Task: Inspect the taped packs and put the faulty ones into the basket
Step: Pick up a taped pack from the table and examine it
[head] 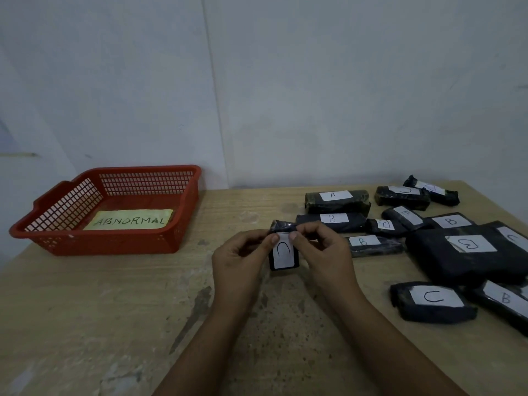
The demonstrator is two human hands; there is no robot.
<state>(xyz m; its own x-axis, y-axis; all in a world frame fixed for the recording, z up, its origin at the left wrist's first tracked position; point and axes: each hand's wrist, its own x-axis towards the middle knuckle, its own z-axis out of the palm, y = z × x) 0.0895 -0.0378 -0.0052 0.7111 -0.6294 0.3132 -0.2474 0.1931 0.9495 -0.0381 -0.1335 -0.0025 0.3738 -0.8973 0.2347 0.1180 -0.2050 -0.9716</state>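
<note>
A small black taped pack (283,257) with a white label marked C is held upright above the table's middle. My left hand (241,258) pinches its upper left edge and my right hand (321,252) pinches its upper right, thumbs on the label's top. The red plastic basket (71,241) stands at the left with a yellow ABNORMAL card (130,220) lying in it and no pack visible inside. Several more black packs with white labels lie at the right, among them pack A (337,200), a large pack B (468,251) and pack C (431,302).
The wooden table (114,324) is worn and stained, and its back edge meets a pale wall (257,81). The packs crowd the right side up to the table's right edge. Bare wood lies between the basket and my hands.
</note>
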